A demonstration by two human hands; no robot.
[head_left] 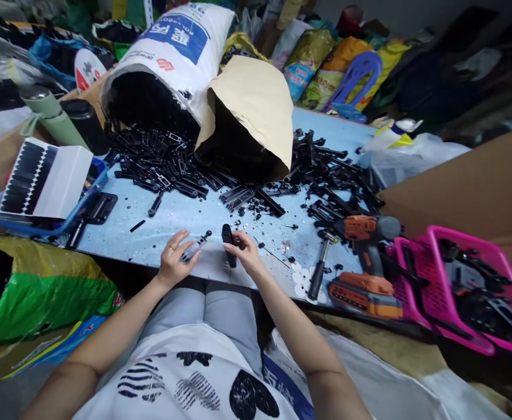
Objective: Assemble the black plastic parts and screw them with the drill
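My left hand [176,259] is closed around a slim grey part with a dark ringed end [195,247], which sticks out toward the upper right. Between the fingers and thumb of my right hand [244,251] a black oblong plastic piece [228,245] is held upright, its lower end close to the table's front edge. The two held parts are apart from each other. Just beyond my hands lie small black bits and a thin metal rod [274,253] on the light blue tabletop [151,251].
Heaps of black plastic parts [164,157] spill from a white sack [172,52] and a brown paper bag [256,105]. To the right lie a hammer [319,271], an orange cordless drill [370,256] and a pink basket [439,274]. Bottles [55,114] and a blue tray [67,224] stand left.
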